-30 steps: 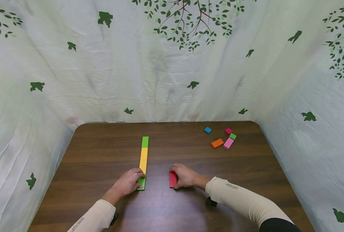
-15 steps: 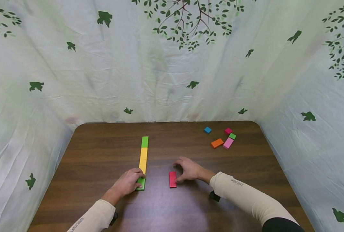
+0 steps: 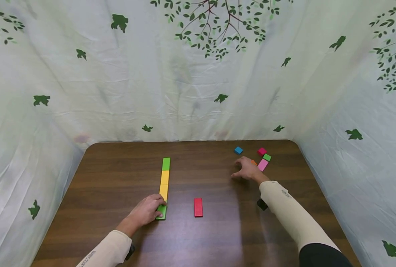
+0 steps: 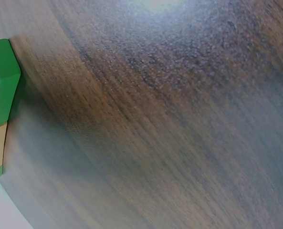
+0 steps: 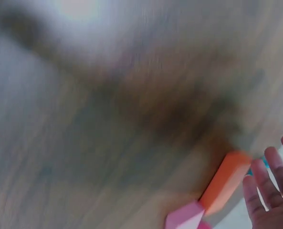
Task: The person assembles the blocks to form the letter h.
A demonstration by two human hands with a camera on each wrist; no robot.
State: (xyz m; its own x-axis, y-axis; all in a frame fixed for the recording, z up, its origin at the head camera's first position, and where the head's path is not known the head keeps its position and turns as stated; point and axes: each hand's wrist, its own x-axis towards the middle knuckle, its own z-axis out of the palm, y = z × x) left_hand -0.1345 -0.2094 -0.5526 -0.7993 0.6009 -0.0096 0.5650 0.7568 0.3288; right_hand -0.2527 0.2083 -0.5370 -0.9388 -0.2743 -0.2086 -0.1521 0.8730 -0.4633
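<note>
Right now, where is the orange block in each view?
Head: orange block far right of the table, mostly hidden behind the right hand.
Left wrist: not in it.
Right wrist: low right, blurred, by the fingers.
Shared landmark: the pink block beside it.

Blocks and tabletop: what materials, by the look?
Near green block: probably painted wood or plastic; opaque, even colour, satin sheen, crisp edges with small chamfers. Orange block looks alike, though blurred. Table: wood or wood-grain laminate; dark brown streaked grain, a soft glare patch near the front edge. Cannot tell which.
</note>
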